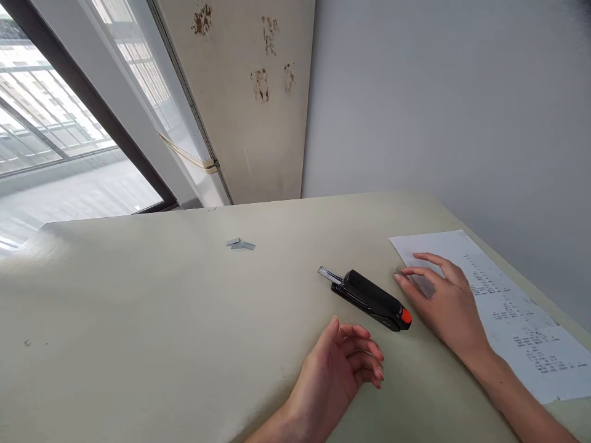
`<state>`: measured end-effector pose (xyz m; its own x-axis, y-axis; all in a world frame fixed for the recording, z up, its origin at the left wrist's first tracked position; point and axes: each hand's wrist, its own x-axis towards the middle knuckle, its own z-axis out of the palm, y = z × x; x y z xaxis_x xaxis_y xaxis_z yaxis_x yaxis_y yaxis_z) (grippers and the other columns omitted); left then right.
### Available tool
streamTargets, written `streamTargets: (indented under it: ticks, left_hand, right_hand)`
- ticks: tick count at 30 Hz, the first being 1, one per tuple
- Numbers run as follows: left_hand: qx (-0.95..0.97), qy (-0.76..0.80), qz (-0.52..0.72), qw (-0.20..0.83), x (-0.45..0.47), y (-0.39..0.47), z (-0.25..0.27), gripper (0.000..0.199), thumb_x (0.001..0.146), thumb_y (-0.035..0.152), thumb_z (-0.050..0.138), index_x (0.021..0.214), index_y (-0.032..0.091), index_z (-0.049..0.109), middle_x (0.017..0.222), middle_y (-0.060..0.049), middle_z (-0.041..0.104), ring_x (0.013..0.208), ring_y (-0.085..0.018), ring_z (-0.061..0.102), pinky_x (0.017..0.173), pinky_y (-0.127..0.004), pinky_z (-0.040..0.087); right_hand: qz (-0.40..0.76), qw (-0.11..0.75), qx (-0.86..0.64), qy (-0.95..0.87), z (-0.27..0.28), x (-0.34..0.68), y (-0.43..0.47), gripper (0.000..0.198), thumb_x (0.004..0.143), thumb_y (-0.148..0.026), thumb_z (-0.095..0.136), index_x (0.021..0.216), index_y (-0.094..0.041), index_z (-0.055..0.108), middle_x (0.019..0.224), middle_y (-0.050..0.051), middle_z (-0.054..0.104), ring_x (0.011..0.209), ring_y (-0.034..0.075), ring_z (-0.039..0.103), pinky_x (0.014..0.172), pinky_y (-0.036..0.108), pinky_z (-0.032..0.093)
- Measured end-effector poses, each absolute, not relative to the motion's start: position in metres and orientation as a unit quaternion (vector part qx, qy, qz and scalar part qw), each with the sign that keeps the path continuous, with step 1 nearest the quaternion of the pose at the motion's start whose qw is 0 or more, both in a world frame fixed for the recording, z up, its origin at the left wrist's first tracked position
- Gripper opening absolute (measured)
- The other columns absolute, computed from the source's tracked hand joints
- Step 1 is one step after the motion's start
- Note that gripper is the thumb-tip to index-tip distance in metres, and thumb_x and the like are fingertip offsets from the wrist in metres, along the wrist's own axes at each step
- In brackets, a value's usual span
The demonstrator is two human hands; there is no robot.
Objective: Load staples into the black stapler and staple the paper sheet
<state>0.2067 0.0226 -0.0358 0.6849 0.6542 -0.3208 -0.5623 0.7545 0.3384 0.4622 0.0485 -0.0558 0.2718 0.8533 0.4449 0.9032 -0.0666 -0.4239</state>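
On my feed it's a pale tabletop (161, 320), with a printed sheet (521, 317) on the right. I've got the left hand (332, 372) near, fingers loosely curled, nothing in them; right hand (443, 301) over the sheet's edge. Black stapler (373, 298) lies between them, long axis far-left to near-right; can't call which hand's closer. Staple strips (241, 245) sit farther left. Right thumb and index look pinched on a tiny greyish bit (398, 271).
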Motion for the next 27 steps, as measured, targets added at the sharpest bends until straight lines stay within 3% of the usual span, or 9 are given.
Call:
streamTargets:
  ticks: [4,9,12,14,16,19,22,27]
  left_hand:
    - [0.118,0.214,0.327,0.913,0.206,0.022,-0.036,0.037,0.098,0.05,0.063,0.098,0.013,0.068,0.086,-0.009,0.067,0.073,-0.018,0.059,0.076,-0.033,0.044]
    - [0.171,0.246,0.347,0.889,0.204,0.023,-0.028,0.033,0.099,0.047,0.062,0.097,0.015,0.066,0.083,-0.007,0.063,0.072,-0.018,0.056,0.074,-0.033,0.043]
    - [0.322,0.355,0.426,0.768,0.195,0.03,-0.02,0.024,0.099,0.042,0.064,0.098,0.018,0.066,0.088,-0.006,0.062,0.082,-0.02,0.056,0.08,-0.033,0.044]
    - [0.418,0.44,0.467,0.643,0.186,0.037,-0.016,0.017,0.097,0.033,0.067,0.109,0.021,0.065,0.107,-0.007,0.064,0.097,-0.022,0.057,0.089,-0.032,0.043]
    - [0.476,0.49,0.473,0.556,0.179,0.045,-0.016,0.031,0.096,0.027,0.066,0.126,0.026,0.058,0.134,-0.009,0.059,0.115,-0.025,0.056,0.098,-0.035,0.043]
    - [0.548,0.505,0.439,0.503,0.174,0.052,-0.021,0.05,0.098,0.025,0.059,0.145,0.029,0.042,0.16,-0.009,0.042,0.137,-0.029,0.048,0.109,-0.042,0.041]
    - [0.6,0.488,0.39,0.5,0.173,0.054,-0.024,0.059,0.099,0.021,0.053,0.153,0.032,0.029,0.167,-0.009,0.035,0.149,-0.029,0.04,0.11,-0.045,0.044]
    - [0.64,0.467,0.347,0.503,0.172,0.053,-0.023,0.065,0.098,0.014,0.047,0.154,0.034,0.021,0.17,-0.008,0.034,0.155,-0.028,0.034,0.094,-0.04,0.055]
  right_hand:
    - [-0.024,0.316,-0.739,-0.595,-0.054,0.454,0.047,0.033,0.096,-0.057,0.062,0.102,-0.028,0.074,0.141,0.008,0.063,0.132,0.037,0.056,0.105,0.059,0.047]
    - [0.094,0.401,-0.682,-0.605,-0.029,0.439,0.037,0.028,0.103,-0.052,0.056,0.116,-0.03,0.067,0.134,0.008,0.069,0.128,0.032,0.063,0.088,0.042,0.056]
    - [0.169,0.377,-0.635,-0.652,-0.024,0.433,0.03,0.028,0.103,-0.05,0.057,0.124,-0.032,0.064,0.132,0.007,0.07,0.124,0.031,0.066,0.086,0.04,0.058]
    - [0.165,0.34,-0.613,-0.694,-0.026,0.429,0.027,0.033,0.101,-0.05,0.062,0.129,-0.033,0.062,0.133,0.007,0.07,0.124,0.031,0.065,0.095,0.044,0.057]
    - [0.154,0.315,-0.602,-0.717,-0.029,0.424,0.025,0.034,0.101,-0.049,0.064,0.131,-0.034,0.06,0.13,0.005,0.071,0.121,0.03,0.066,0.096,0.045,0.057]
    - [0.167,0.306,-0.609,-0.712,-0.03,0.42,0.026,0.029,0.103,-0.047,0.059,0.131,-0.036,0.059,0.123,0.002,0.073,0.107,0.025,0.07,0.078,0.036,0.061]
    - [0.176,0.307,-0.608,-0.711,-0.028,0.418,0.026,0.026,0.104,-0.045,0.058,0.129,-0.037,0.059,0.12,0.001,0.073,0.098,0.022,0.071,0.07,0.032,0.06]
    - [0.175,0.298,-0.599,-0.723,-0.03,0.418,0.026,0.026,0.104,-0.042,0.058,0.13,-0.037,0.058,0.12,0.001,0.072,0.096,0.022,0.07,0.065,0.031,0.058]
